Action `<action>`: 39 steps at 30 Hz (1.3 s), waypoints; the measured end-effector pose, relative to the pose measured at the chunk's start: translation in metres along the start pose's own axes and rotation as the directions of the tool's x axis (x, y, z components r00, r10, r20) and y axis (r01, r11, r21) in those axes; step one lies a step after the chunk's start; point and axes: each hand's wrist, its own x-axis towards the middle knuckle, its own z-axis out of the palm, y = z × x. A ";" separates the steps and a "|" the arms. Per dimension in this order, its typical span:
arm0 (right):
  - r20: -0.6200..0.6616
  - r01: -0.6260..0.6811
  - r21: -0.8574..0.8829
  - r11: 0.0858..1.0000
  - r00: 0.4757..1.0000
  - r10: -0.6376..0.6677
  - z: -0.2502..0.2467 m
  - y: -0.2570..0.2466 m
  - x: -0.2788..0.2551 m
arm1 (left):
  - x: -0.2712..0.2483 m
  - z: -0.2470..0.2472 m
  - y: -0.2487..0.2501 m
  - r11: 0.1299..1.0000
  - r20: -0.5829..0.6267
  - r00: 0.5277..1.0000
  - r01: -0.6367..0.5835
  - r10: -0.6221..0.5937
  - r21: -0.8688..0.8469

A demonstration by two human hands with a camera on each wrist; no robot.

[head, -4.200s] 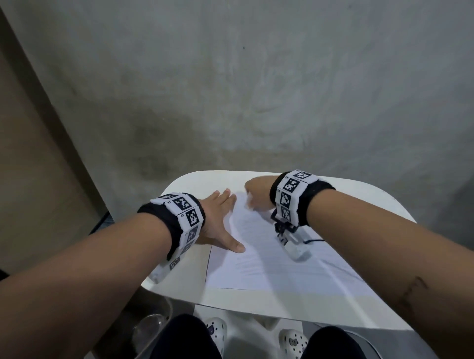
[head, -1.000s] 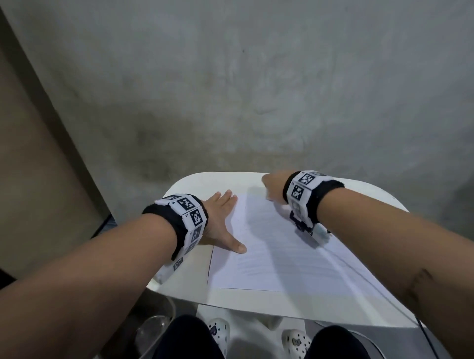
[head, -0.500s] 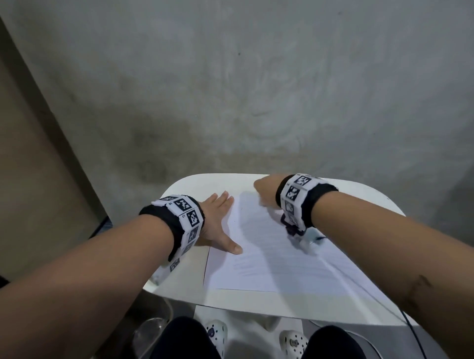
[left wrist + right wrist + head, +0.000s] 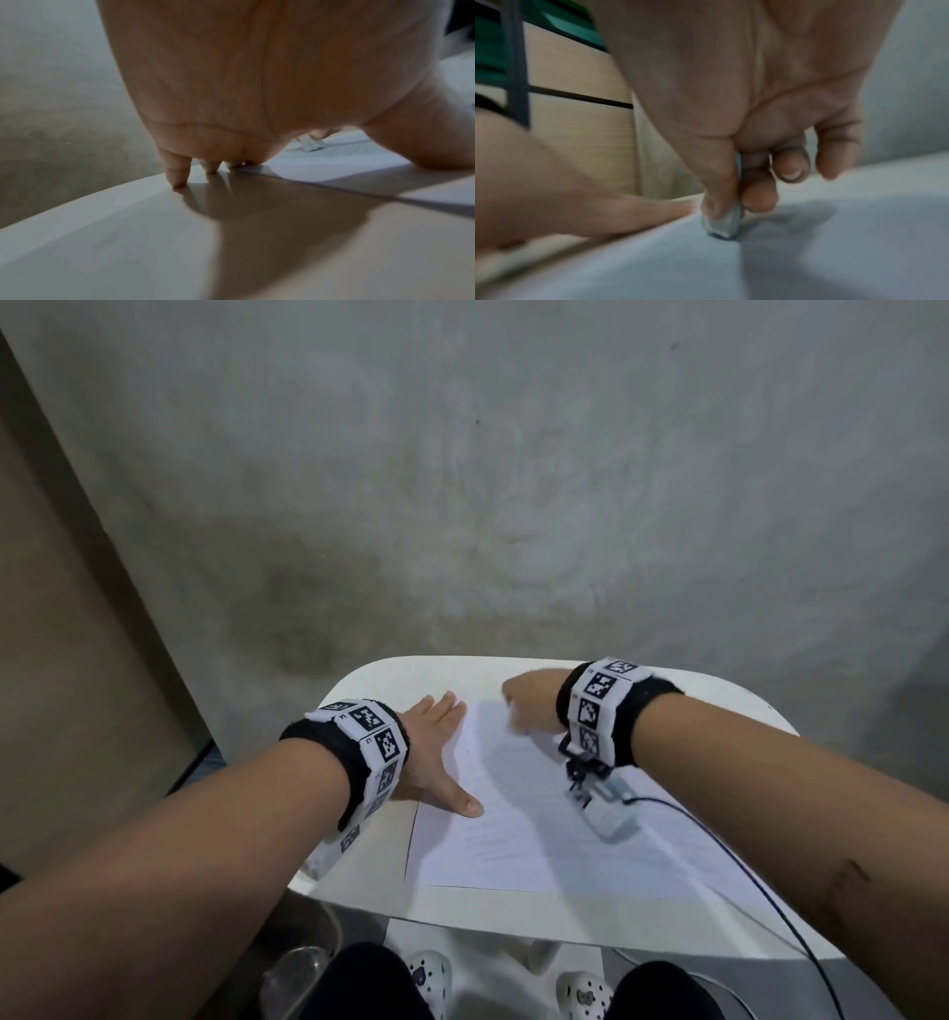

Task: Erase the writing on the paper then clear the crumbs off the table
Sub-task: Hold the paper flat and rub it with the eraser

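A white lined paper (image 4: 518, 834) lies on the small white table (image 4: 493, 911). My left hand (image 4: 436, 752) lies flat with fingers spread, pressing the paper's left edge, thumb on the sheet; its fingertips (image 4: 177, 178) touch the table (image 4: 128, 233). My right hand (image 4: 529, 706) is at the paper's far edge and pinches a small whitish eraser (image 4: 722, 225) between thumb and fingers, its tip down on the paper (image 4: 706, 263). The eraser (image 4: 312, 144) also shows past my left palm. Faint writing lines remain on the paper's near half. No crumbs can be made out.
A grey concrete wall (image 4: 513, 480) stands close behind the table. A black cable (image 4: 760, 886) runs from my right wrist camera over the table's right front. Below the front edge are my knees and white clogs (image 4: 431, 978). A glass vessel (image 4: 303, 968) sits low on the left.
My right hand with the eraser has rubbed back and forth across the paper's far edge, now shifted left from a second ago. My left hand has stayed pressed in place.
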 end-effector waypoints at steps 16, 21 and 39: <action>-0.056 0.050 0.035 0.998 0.997 -0.048 0.007 -0.001 -0.006 | 0.000 -0.001 0.001 1.000 0.007 1.000 0.010 -0.010 0.018; -0.091 -0.040 0.011 0.999 0.995 0.041 0.004 0.007 -0.005 | 0.003 0.000 0.000 1.000 -0.019 1.000 0.009 -0.009 0.014; -0.120 -0.110 0.371 0.922 0.979 0.165 0.003 0.021 -0.011 | 0.002 0.002 -0.001 1.000 -0.023 1.000 0.019 -0.019 0.022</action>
